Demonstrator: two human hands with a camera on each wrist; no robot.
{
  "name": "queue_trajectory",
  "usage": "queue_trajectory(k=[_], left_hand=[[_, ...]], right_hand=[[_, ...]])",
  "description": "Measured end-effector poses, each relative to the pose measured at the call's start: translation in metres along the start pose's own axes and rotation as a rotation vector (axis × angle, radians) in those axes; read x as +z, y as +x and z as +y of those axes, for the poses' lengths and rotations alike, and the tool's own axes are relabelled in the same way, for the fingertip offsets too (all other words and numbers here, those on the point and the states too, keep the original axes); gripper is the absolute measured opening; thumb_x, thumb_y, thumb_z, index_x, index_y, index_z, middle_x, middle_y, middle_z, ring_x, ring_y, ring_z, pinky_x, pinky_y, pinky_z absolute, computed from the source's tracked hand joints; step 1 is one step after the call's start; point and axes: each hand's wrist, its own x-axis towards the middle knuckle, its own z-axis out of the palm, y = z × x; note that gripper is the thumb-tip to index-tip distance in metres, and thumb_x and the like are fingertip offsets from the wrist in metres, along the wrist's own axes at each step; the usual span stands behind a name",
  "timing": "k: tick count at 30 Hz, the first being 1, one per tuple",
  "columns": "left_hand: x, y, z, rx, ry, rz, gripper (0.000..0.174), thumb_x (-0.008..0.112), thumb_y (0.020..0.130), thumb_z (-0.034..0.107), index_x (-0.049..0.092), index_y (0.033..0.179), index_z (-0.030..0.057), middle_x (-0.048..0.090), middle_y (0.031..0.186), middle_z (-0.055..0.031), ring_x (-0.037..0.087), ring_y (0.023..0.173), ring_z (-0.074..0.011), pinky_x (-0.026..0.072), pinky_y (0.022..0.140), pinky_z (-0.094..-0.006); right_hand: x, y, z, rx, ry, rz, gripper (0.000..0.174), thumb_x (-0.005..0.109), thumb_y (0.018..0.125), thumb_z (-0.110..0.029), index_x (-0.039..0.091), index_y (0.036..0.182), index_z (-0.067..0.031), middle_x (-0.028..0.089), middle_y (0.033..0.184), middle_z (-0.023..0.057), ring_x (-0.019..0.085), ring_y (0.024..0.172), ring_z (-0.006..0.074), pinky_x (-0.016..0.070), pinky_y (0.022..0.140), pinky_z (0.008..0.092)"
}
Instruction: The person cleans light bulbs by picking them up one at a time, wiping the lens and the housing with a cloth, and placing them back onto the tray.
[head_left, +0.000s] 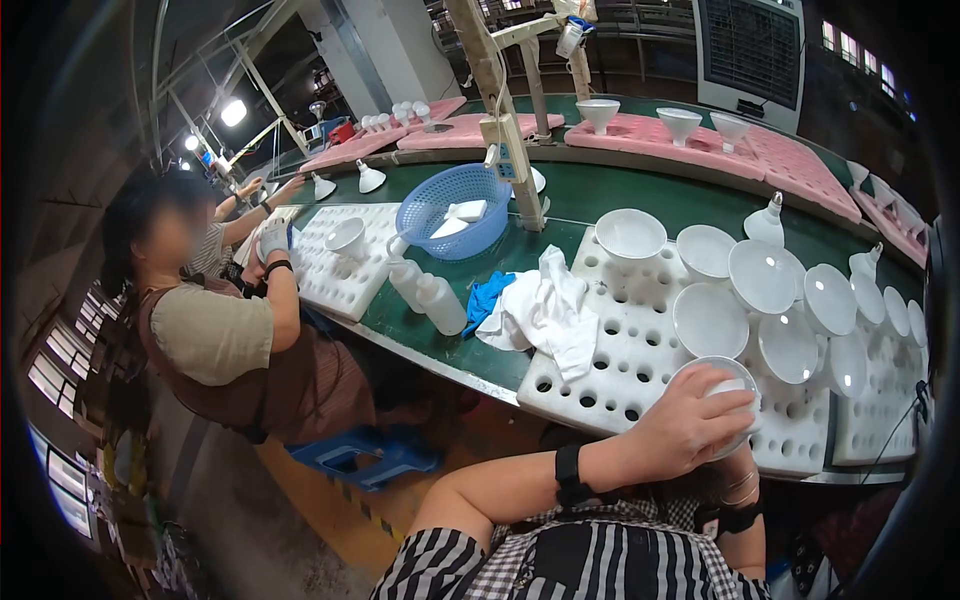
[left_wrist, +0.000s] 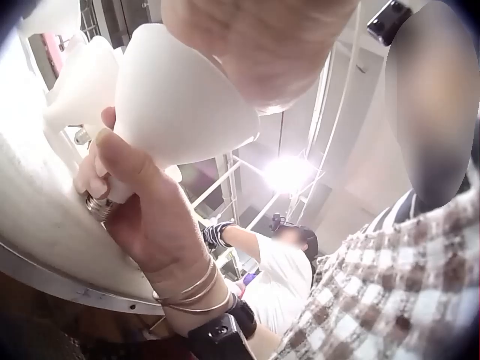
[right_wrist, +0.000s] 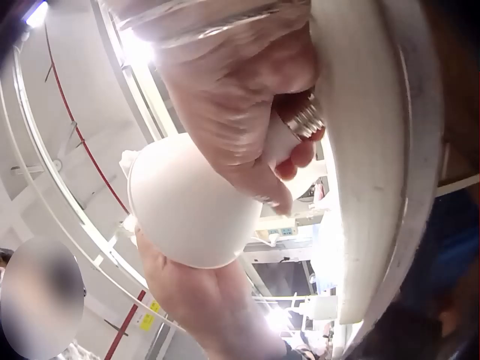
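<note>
A white cone-shaped lamp [head_left: 746, 378] is held at the table's near edge. My left hand [head_left: 700, 412], a black band on its wrist, lies with bent fingers over the wide face. Whether those fingers pinch something white there, I cannot tell. Below, my right hand, with bracelets, is mostly hidden from the head view. In the left wrist view my right hand [left_wrist: 146, 199] grips the lamp [left_wrist: 176, 97] by its narrow neck, near the metal screw base. The right wrist view shows my right hand [right_wrist: 240, 105] round that neck and my left hand [right_wrist: 199, 300] against the wide rim.
Several white lamps [head_left: 765, 275] stand on a holed foam tray [head_left: 620, 320]. Left of them lie a white cloth [head_left: 545, 305], a blue cloth [head_left: 488, 302], bottles [head_left: 440, 303] and a blue basket [head_left: 425, 200]. Another person [head_left: 225, 330] works at the left; pink trays [head_left: 650, 135] line the back.
</note>
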Motion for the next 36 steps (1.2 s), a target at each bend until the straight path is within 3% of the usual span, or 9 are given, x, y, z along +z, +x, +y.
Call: queue_trajectory(k=[7, 11, 17, 19, 22, 25, 27, 34, 36], left_hand=[[-0.007, 0.010, 0.005, 0.066, -0.162, -0.064, 0.032, 0.069, 0.083, 0.011, 0.066, 0.115, 0.0105, 0.062, 0.127, -0.0075, 0.052, 0.119, -0.0372, 0.0400, 0.102, -0.0536], [-0.008, 0.016, -0.013, -0.054, -0.061, -0.077, 0.028, 0.066, 0.088, 0.011, 0.066, 0.116, 0.0087, 0.062, 0.128, -0.0091, 0.052, 0.119, -0.0371, 0.0401, 0.103, -0.0503], [-0.009, -0.011, -0.020, -0.299, 0.048, 0.010, 0.035, 0.063, 0.090, 0.012, 0.065, 0.124, 0.0071, 0.060, 0.134, -0.0118, 0.051, 0.121, -0.0376, 0.0389, 0.105, -0.0497], [-0.013, -0.022, -0.009, -0.354, 0.065, 0.025, 0.036, 0.062, 0.090, 0.012, 0.065, 0.126, 0.0073, 0.059, 0.136, -0.0125, 0.051, 0.123, -0.0377, 0.0382, 0.106, -0.0513], [-0.013, -0.024, 0.014, -0.156, -0.016, -0.064, 0.036, 0.064, 0.087, 0.013, 0.065, 0.123, 0.0050, 0.055, 0.139, -0.0131, 0.045, 0.132, -0.0391, 0.0324, 0.112, -0.0580], [-0.007, 0.000, 0.018, 0.039, -0.092, -0.212, 0.036, 0.064, 0.087, 0.013, 0.064, 0.122, 0.0064, 0.057, 0.134, -0.0130, 0.045, 0.132, -0.0393, 0.0313, 0.113, -0.0589], [0.001, 0.012, 0.010, 0.071, -0.076, -0.181, 0.031, 0.062, 0.089, 0.013, 0.064, 0.119, 0.0064, 0.059, 0.130, -0.0128, 0.048, 0.128, -0.0385, 0.0333, 0.112, -0.0590], [-0.015, -0.016, -0.035, -0.342, 0.022, -0.021, 0.035, 0.058, 0.093, 0.011, 0.063, 0.128, 0.0056, 0.059, 0.135, -0.0125, 0.051, 0.123, -0.0373, 0.0389, 0.105, -0.0526], [-0.023, -0.031, -0.017, -0.291, 0.038, -0.028, 0.036, 0.060, 0.092, 0.010, 0.064, 0.128, 0.0062, 0.059, 0.136, -0.0114, 0.050, 0.126, -0.0376, 0.0381, 0.106, -0.0525]], right_hand=[[-0.008, -0.007, 0.009, 0.025, -0.082, 0.042, 0.065, 0.068, 0.093, -0.015, 0.035, 0.149, -0.0045, 0.047, 0.147, 0.0140, 0.049, 0.134, 0.0228, 0.0436, 0.110, 0.0374], [0.072, 0.111, -0.057, 0.053, -0.122, 0.074, 0.066, 0.068, 0.093, -0.015, 0.035, 0.149, -0.0046, 0.047, 0.148, 0.0140, 0.049, 0.134, 0.0229, 0.0431, 0.111, 0.0375], [0.048, 0.059, -0.030, 0.074, -0.193, 0.145, 0.066, 0.067, 0.094, -0.015, 0.034, 0.150, -0.0047, 0.046, 0.149, 0.0141, 0.048, 0.135, 0.0230, 0.0424, 0.112, 0.0377], [0.052, 0.059, -0.036, 0.133, -0.106, 0.102, 0.067, 0.063, 0.097, -0.017, 0.028, 0.153, -0.0053, 0.038, 0.155, 0.0139, 0.041, 0.141, 0.0235, 0.0364, 0.116, 0.0382], [0.052, 0.062, -0.039, 0.186, 0.030, 0.118, 0.065, 0.062, 0.098, -0.017, 0.029, 0.153, -0.0052, 0.039, 0.154, 0.0139, 0.041, 0.141, 0.0235, 0.0368, 0.116, 0.0382], [0.052, 0.063, -0.042, 0.215, 0.156, 0.125, 0.064, 0.061, 0.098, -0.018, 0.029, 0.152, -0.0051, 0.039, 0.154, 0.0139, 0.042, 0.140, 0.0235, 0.0372, 0.115, 0.0381], [0.052, 0.065, -0.043, 0.217, 0.230, 0.138, 0.063, 0.060, 0.099, -0.018, 0.029, 0.152, -0.0051, 0.040, 0.153, 0.0139, 0.042, 0.140, 0.0236, 0.0375, 0.115, 0.0381], [0.053, 0.069, -0.043, 0.244, 0.516, 0.167, 0.060, 0.058, 0.100, -0.018, 0.030, 0.152, -0.0049, 0.041, 0.152, 0.0139, 0.043, 0.139, 0.0236, 0.0385, 0.114, 0.0379], [0.062, 0.076, -0.034, 0.252, 0.649, 0.131, 0.058, 0.057, 0.100, -0.018, 0.033, 0.150, -0.0046, 0.045, 0.149, 0.0134, 0.047, 0.135, 0.0233, 0.0404, 0.113, 0.0381]])
